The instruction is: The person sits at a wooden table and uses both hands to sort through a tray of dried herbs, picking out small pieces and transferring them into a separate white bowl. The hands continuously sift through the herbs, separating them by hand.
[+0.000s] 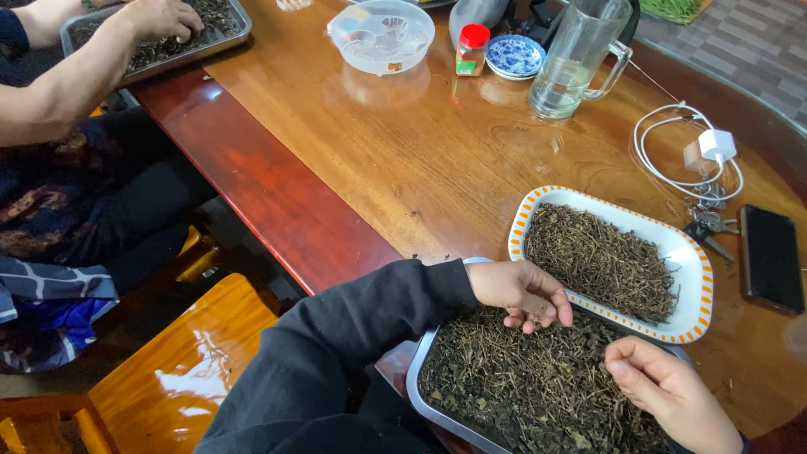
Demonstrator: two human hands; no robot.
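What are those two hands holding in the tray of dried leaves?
The left hand pinches something small, perhaps bits of stem, at its fingertips over the metal tray. The right hand has its fingers curled; whether it holds anything cannot be told.

We see soft, even daylight; glare streaks the wooden table [403, 160] around the glass jug [576, 59], everything reasonably sharp, shadows faint

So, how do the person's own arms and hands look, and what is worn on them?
The left hand is bare, with no glove, ring or watch visible. Its arm is covered to the wrist by a long black sleeve of soft, creased fabric. The right hand is also bare; only a thin dark cuff edge shows at the frame's bottom, so little of that sleeve can be seen.
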